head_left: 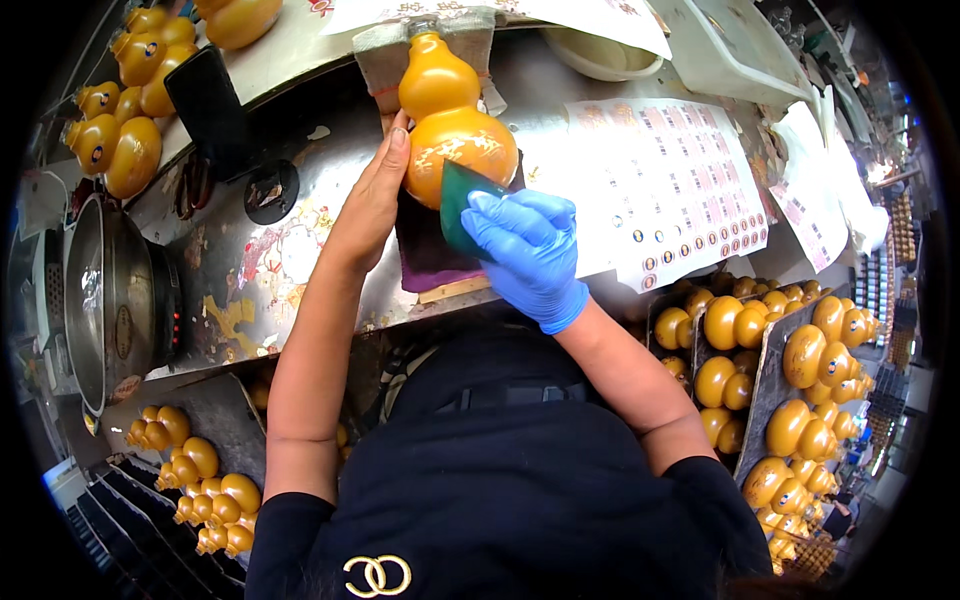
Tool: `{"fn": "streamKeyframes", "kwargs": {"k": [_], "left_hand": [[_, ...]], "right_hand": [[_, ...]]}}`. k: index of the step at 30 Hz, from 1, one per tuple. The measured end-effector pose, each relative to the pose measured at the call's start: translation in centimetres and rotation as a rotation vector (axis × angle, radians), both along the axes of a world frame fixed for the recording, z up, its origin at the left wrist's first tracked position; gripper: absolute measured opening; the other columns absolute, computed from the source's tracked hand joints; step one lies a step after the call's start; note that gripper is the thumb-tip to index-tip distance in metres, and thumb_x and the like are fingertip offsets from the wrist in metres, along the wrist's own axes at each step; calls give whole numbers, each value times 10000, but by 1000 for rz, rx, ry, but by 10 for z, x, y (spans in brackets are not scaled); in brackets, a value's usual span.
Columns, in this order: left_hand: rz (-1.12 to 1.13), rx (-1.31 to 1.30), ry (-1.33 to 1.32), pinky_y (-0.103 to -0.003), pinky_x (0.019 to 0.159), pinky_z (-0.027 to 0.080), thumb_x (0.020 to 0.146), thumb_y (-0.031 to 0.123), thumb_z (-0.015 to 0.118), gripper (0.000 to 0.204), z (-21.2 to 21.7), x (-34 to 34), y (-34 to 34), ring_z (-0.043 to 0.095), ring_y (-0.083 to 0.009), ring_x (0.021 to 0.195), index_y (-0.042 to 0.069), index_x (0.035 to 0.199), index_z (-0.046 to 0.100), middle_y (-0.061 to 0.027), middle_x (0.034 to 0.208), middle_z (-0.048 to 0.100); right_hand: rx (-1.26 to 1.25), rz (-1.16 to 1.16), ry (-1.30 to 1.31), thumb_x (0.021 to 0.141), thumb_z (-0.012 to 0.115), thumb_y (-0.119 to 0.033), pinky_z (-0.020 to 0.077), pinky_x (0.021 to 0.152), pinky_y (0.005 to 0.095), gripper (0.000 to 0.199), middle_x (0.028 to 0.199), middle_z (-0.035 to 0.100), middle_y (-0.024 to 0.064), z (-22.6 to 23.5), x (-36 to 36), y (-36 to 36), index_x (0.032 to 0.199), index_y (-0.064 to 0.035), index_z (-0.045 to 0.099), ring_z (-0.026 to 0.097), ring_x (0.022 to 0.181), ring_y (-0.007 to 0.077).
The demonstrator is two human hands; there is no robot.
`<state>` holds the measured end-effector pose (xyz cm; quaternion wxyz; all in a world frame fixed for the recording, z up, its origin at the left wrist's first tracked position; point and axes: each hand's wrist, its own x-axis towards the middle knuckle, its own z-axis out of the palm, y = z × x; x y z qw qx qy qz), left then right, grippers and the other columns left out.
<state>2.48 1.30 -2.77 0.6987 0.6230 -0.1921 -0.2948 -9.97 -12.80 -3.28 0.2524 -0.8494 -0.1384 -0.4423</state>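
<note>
A glossy amber gourd-shaped bottle (442, 85) lies with its neck pointing away from me, bedded on a cloth-padded rest (382, 65). My left hand (378, 200), bare, is closed against the bottle's left side, with the thumb near its waist and the other fingers partly hidden. In a blue glove, my right hand (530, 245) grips a dark green flat scraper (460, 205). The scraper's edge lies against the bottle's wide lower bulb, beside a pale gold printed pattern (478, 148). A dark purple cloth (415, 275) is beneath the bottle's near end.
Sheets of printed decals (670, 180) cover the bench at right. A metal pan (95, 300) stands at left, near a dark phone-like slab (208, 105) and a round black disc (271, 192). More gourd bottles (800, 430) crowd racks at lower right and lower left. A white bowl (605, 58) sits at the back.
</note>
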Motion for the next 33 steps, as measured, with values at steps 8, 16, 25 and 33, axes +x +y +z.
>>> {"fn": "streamKeyframes", "kwargs": {"k": [8,16,25,33], "left_hand": [[-5,-43,52,-305,1140,177,1003,492,341,723,3,-2,1,248,-220,1407,-27,1481,180,-158,1507,294],[22,-26,36,-303,1100,304,1020,399,360,612,-7,6,-1,405,-197,1318,-2,1467,249,-131,1422,420],[32,-16,43,-315,1135,186,993,491,381,692,6,-3,3,292,-215,1386,12,1476,252,-145,1476,358],[36,-23,55,-323,1131,203,975,503,419,736,1,0,3,294,-237,1386,7,1482,223,-158,1490,326]], "right_hand": [[-60,145,105,600,730,27,469,706,292,368,1023,653,14,-3,-3,8,937,-118,702,564,850,202],[-278,-18,185,602,688,-7,447,655,314,330,984,645,23,28,0,24,914,-116,681,549,786,228],[-14,73,53,606,691,110,490,793,358,333,915,613,41,39,1,-23,873,-81,638,652,961,271],[163,326,258,673,705,135,523,793,323,326,907,647,72,-6,-8,-40,925,-70,682,656,917,241]]}}
